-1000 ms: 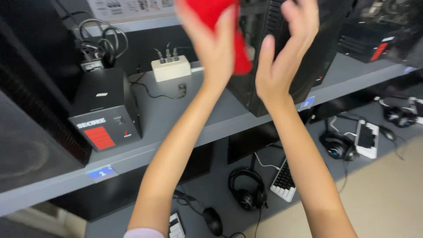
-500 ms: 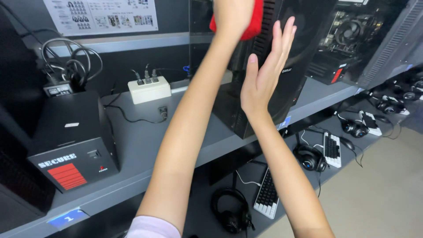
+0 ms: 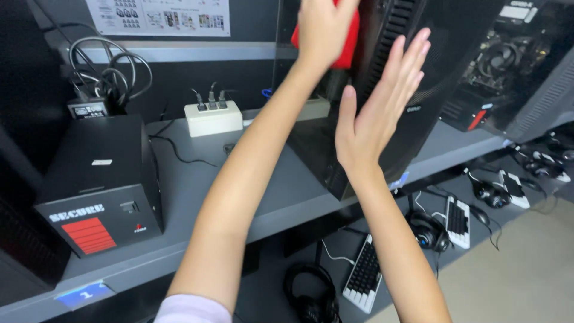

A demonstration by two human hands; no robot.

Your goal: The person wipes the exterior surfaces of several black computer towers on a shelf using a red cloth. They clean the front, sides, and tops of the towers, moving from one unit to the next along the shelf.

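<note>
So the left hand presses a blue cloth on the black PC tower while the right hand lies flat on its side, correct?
Not quite: in the head view the cloth is red, not blue. The left hand does press it on the tower, and the right hand lies flat on its side.

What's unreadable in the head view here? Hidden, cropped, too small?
- Red cloth: mostly covered by the left hand; top cropped by the frame edge.
- Black computer tower: top cut off; side partly behind the right hand.
- Lower-shelf headphones: cropped at the bottom edge.
- Wall poster: print too small.
</note>
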